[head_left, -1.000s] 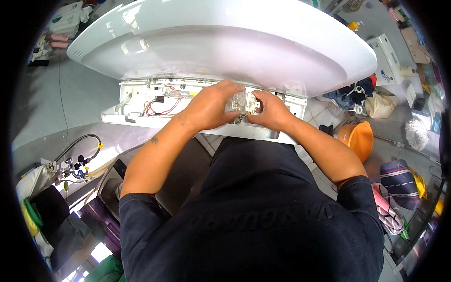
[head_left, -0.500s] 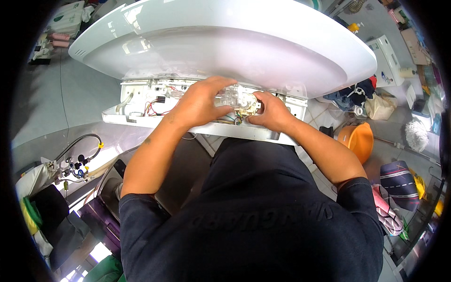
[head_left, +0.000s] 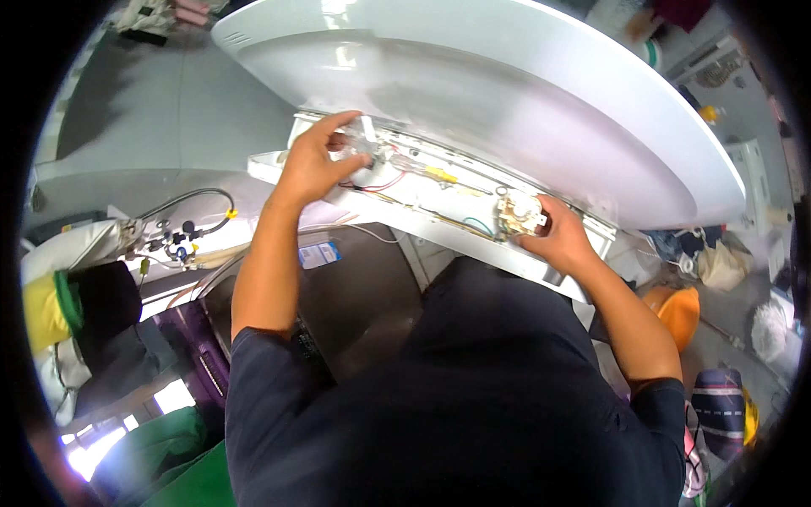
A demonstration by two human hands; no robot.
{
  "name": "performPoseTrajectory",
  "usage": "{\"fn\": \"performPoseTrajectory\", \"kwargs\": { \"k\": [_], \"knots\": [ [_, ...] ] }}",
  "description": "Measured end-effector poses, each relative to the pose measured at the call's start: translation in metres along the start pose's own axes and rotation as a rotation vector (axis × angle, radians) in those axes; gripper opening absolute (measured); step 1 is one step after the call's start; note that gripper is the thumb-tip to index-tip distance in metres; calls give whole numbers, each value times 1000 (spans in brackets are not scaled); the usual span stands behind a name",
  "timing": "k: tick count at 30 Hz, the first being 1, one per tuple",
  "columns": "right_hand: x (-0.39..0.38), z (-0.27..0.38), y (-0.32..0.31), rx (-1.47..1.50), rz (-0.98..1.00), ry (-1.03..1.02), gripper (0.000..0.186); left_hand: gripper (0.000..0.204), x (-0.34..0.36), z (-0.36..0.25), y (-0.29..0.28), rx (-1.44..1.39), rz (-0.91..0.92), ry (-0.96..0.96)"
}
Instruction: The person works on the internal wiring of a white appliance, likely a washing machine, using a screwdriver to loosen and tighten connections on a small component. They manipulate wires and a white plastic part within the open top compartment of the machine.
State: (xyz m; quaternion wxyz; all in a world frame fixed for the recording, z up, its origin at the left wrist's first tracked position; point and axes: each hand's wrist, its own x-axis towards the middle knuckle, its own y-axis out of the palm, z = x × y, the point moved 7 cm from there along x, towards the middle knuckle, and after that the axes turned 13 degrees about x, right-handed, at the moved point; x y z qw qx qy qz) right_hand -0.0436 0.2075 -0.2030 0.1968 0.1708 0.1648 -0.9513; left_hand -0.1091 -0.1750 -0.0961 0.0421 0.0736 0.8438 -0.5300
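Pinching a small clear plastic part [head_left: 365, 142] between thumb and fingers, the left hand [head_left: 314, 162] sits at the left end of the open white control panel [head_left: 439, 211], fingers curled around the part, wrist angled up from the bare forearm. Red and white wires [head_left: 384, 182] run just beside that hand, inside the panel tray. The right hand [head_left: 559, 241] is further right along the same panel, fingers closed on a round beige timer switch [head_left: 519, 213], which sits in the tray near its right end; thumb side partly hidden, so the grip reads as grasping, not fully visible. A yellow connector [head_left: 441, 176] lies between the two hands with thin wires along the tray. Directly above the panel, the big white appliance lid [head_left: 507, 93] curves across the top of the view, tilted. Below the panel, the person's dark shirt fills the lower middle. Left side: a hose and valve set [head_left: 173, 232] on a grey floor, a purple tub [head_left: 190, 355] near the left elbow, a yellow-and-black bundle [head_left: 59, 308] at the far left. Right side: an orange helmet-like object [head_left: 680, 313], a beige bag [head_left: 718, 266].
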Motion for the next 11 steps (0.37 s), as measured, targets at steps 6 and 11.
{"fn": "performPoseTrajectory", "kwargs": {
  "k": [6, 11],
  "knots": [
    [1, 4, 1, -38, 18, 52, 66, 70, 3, 112, -45, 23, -75, -269],
    [3, -10, 2, 19, 21, 53, 68, 73, 25, 142, -28, 464, 40, -237]
  ]
}}
